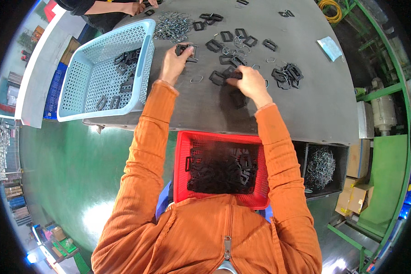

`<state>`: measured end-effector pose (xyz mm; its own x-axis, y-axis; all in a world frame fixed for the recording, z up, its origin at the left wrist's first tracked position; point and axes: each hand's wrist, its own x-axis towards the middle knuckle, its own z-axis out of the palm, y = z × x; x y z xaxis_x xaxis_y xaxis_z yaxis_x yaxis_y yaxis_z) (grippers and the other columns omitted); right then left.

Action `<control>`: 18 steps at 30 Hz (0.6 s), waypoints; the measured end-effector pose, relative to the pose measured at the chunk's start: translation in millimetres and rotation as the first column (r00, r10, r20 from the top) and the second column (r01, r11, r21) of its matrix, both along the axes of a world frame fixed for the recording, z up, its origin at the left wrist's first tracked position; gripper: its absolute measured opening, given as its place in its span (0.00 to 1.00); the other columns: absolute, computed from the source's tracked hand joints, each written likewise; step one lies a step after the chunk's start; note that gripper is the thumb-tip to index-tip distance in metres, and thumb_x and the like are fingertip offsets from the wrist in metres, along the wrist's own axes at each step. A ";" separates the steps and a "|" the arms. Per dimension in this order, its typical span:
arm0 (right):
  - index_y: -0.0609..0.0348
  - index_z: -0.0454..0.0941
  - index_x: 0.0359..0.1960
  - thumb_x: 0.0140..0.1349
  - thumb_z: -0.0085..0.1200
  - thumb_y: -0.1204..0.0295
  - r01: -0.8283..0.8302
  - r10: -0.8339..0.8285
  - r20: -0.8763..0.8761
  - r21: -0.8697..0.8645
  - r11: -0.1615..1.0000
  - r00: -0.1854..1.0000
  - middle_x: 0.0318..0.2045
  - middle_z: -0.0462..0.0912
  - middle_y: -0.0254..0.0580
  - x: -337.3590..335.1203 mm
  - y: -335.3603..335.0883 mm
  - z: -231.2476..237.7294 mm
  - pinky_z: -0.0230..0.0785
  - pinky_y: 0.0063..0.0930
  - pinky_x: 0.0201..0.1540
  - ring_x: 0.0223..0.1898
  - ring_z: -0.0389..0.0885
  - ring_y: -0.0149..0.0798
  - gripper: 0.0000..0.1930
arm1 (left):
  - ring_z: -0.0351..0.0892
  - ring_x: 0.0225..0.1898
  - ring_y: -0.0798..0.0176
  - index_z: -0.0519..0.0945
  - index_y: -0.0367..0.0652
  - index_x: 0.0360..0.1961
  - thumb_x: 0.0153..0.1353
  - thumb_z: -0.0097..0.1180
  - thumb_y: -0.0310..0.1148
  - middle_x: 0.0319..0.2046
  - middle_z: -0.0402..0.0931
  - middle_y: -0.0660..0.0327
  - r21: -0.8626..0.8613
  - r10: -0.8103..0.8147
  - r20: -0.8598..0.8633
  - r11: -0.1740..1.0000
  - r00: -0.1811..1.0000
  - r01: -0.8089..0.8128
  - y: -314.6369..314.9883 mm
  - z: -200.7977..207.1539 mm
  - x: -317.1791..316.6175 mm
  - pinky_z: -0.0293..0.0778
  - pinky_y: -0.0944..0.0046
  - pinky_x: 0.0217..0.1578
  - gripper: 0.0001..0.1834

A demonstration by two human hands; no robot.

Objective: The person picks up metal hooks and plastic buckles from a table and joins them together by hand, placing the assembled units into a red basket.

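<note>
Black rectangular buckles and bent wire hooks lie scattered over the dark table (187,102). My left hand (172,64), near the blue basket, is closed around black buckles (192,54) that stick out past the thumb. Further right, my right hand (253,84) has its fingers pinched together on a black buckle (232,73) among other loose ones; the fingers partly hide it. Between the hands a single wire hook (196,79) rests on the table. Past the right hand sits a small heap of black buckles (287,75).
At the left a light blue basket (144,68) contains some buckles. A red basket (181,182) full of buckles is at my lap, beside a dark bin of hooks (320,169). A hook pile (171,26) lies near another person's hand (137,8). A face mask (329,49) rests far right.
</note>
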<state>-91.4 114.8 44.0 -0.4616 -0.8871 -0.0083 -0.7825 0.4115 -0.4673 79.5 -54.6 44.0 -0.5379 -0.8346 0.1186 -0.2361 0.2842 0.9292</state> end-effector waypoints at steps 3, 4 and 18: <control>0.54 0.81 0.41 0.49 0.62 0.54 0.008 -0.005 0.038 -0.076 0.997 0.999 0.37 0.83 0.49 -14.2 10.8 -5.9 0.72 0.42 0.43 0.41 0.81 0.51 0.21 | 0.79 0.30 0.70 0.81 0.40 0.41 0.55 0.60 0.36 0.27 0.82 0.60 -0.060 0.015 0.003 0.998 1.000 -0.015 -4.4 -3.0 -0.5 0.73 0.69 0.32 0.14; 0.54 0.82 0.39 0.50 0.62 0.53 -0.013 0.023 0.082 -0.125 0.992 0.996 0.36 0.83 0.50 -19.0 15.6 -5.6 0.72 0.41 0.42 0.41 0.81 0.52 0.21 | 0.79 0.29 0.69 0.81 0.41 0.40 0.55 0.60 0.36 0.27 0.82 0.60 -0.250 -0.002 0.044 0.968 0.999 0.013 -3.2 -4.5 -0.7 0.73 0.68 0.33 0.14; 0.44 0.75 0.53 0.57 0.54 0.50 -0.057 0.054 -0.052 -0.063 0.996 0.997 0.32 0.83 0.53 9.0 46.1 -5.5 0.73 0.45 0.39 0.38 0.81 0.53 0.24 | 0.72 0.29 0.74 0.73 0.43 0.49 0.66 0.47 0.38 0.34 0.75 0.66 0.101 -0.553 0.222 0.832 0.803 0.545 51.0 8.3 -2.3 0.69 0.73 0.23 0.15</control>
